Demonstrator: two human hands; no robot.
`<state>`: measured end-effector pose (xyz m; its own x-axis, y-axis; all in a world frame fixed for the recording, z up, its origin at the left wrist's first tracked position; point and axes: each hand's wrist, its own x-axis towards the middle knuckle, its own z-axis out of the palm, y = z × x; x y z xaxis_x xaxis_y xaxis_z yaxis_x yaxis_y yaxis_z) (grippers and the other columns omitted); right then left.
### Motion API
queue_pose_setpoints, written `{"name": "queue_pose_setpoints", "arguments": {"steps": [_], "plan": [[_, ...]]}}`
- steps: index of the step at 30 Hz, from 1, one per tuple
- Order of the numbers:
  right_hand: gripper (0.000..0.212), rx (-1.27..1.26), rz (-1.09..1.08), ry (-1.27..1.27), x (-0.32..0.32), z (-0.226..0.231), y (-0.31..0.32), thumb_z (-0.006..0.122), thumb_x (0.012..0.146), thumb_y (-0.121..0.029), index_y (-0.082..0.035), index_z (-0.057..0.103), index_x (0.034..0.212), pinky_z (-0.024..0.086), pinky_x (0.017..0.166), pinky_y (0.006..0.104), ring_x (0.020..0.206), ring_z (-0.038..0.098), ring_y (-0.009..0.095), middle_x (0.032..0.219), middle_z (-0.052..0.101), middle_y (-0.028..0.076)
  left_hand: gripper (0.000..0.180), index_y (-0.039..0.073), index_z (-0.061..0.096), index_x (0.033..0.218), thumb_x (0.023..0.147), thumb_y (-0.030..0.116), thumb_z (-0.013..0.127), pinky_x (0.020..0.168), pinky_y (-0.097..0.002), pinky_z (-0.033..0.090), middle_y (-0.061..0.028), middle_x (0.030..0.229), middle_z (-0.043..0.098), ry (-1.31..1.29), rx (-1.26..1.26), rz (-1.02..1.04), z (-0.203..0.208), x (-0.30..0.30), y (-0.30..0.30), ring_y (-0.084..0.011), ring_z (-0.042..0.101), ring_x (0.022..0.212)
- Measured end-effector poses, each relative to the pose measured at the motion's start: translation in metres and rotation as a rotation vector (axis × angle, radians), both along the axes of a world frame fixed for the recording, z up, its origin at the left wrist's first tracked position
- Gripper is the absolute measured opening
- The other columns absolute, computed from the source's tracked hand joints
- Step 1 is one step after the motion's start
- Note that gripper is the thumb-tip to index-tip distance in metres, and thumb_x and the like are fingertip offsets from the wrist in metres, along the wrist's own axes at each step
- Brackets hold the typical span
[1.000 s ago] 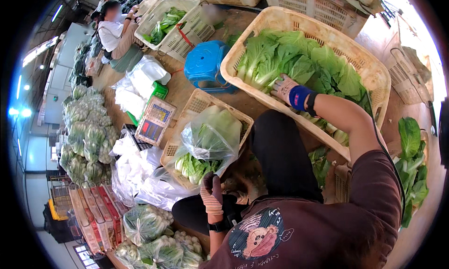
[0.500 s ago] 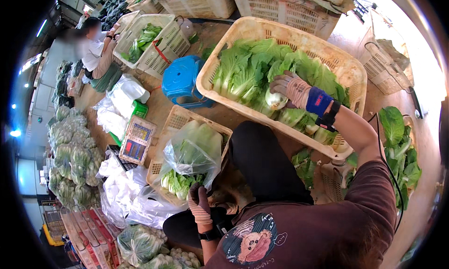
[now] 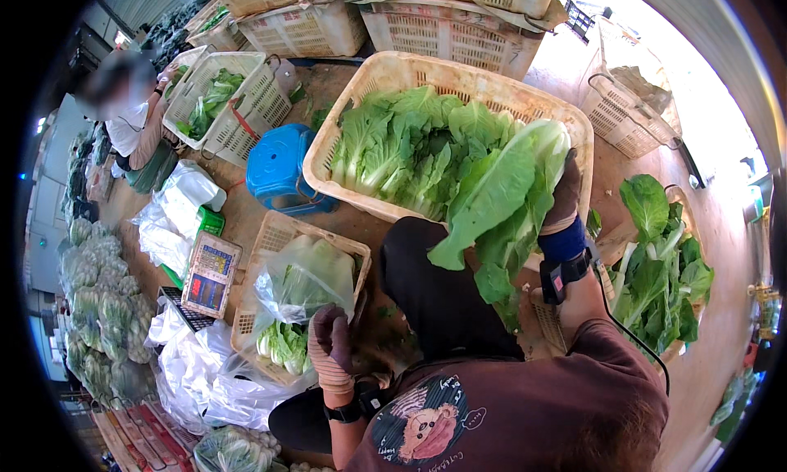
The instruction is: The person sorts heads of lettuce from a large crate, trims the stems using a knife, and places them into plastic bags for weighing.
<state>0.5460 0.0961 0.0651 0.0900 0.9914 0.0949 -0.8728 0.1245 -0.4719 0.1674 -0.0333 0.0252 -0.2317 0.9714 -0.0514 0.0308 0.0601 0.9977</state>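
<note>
My gloved right hand (image 3: 566,189) is closed around the pale base of a leafy cabbage (image 3: 508,197). It holds the head tilted over the near right edge of a large cream crate (image 3: 492,85), leaves hanging down toward my knee. More leafy cabbages (image 3: 393,144) lie in rows in that crate. At lower left, my gloved left hand (image 3: 330,349) is raised with its fingers loosely bent and apart, and no object shows in it. It is beside a clear plastic bag (image 3: 307,277) of leafy greens, which rests in a smaller cream crate (image 3: 275,234).
A blue plastic stool (image 3: 283,164) and a scale with a display (image 3: 211,275) stand to the left, near white plastic bags (image 3: 197,365). Loose greens (image 3: 668,267) are piled at the right. Stacked crates (image 3: 443,33) line the back. A co-worker (image 3: 123,115) sits far left.
My right hand has lifted a cabbage out of the large crate and brought it right and toward me. The left hand stays by the bag. The view has shifted slightly.
</note>
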Motion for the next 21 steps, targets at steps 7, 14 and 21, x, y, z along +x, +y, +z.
{"name": "queue_pose_setpoints", "arguments": {"steps": [7,14,21], "plan": [[0.069,-0.029,0.054,0.002,-0.004,-0.052,-0.007,0.051,0.085,-0.058,-0.008,0.043,0.132,0.047,0.091,0.0423,0.106,0.056,0.027,0.122,0.055,0.013,0.031,0.001,0.052,0.117,0.086,-0.001,0.051,0.086,-0.0293,0.044,-0.0073,0.100,0.061,-0.040,0.117,-0.135,0.042,0.015,-0.004,-0.0153,0.057,0.092],[0.087,0.142,0.346,-0.450,-0.103,-0.005,-0.016,0.060,0.077,-0.063,-0.006,0.033,0.138,0.045,0.093,0.0395,0.107,0.054,0.025,0.122,0.052,0.010,0.066,-0.003,0.036,0.135,0.079,0.013,0.065,0.103,-0.0347,0.032,-0.0162,0.130,0.047,-0.348,0.133,-0.350,0.083,0.000,0.005,-0.0260,0.044,0.122],[0.076,0.579,0.596,-0.724,-0.184,0.043,-0.045,0.048,0.089,-0.046,0.000,0.020,0.142,0.031,0.102,0.0325,0.126,0.037,0.022,0.140,0.035,0.015,0.093,0.003,0.034,0.136,0.061,0.025,0.085,0.096,-0.0339,0.042,-0.0108,0.124,0.053,0.089,-0.031,-0.188,0.091,0.021,0.003,-0.0204,0.051,0.113]]}}
